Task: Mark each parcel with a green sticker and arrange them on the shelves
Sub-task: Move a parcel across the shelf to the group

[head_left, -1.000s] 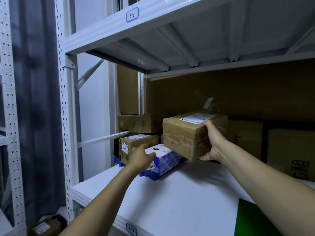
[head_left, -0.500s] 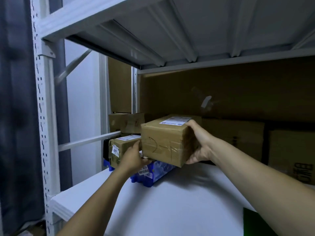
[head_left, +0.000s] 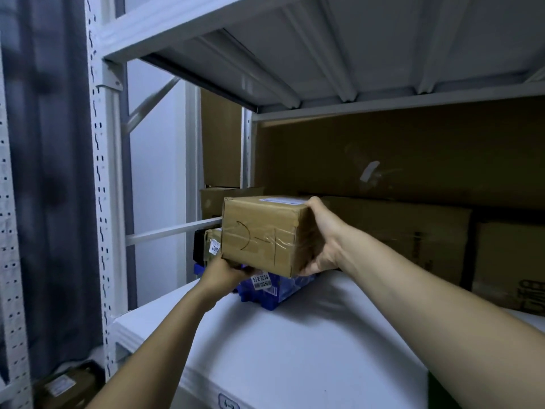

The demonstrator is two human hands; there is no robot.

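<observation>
A brown cardboard parcel (head_left: 265, 234) is held in the air over the left part of a white shelf (head_left: 295, 349), just above a blue packet (head_left: 274, 286) that lies on the shelf; whether the two touch cannot be told. The right hand (head_left: 321, 237) grips the parcel's right end, thumb up at the top edge and palm against the side. The left hand (head_left: 224, 270) sits at the parcel's lower left corner with its fingers tucked underneath, out of sight, so I cannot tell whether they hold the parcel or the packet. The parcel's near face carries clear tape and black handwriting, and a white label lies on its top. Behind its left edge stands a smaller box (head_left: 213, 243) with a white sticker. Large cartons (head_left: 398, 231) line the back of the shelf. A perforated white post (head_left: 101, 172) rises on the left, beside a dark curtain (head_left: 50, 172).
</observation>
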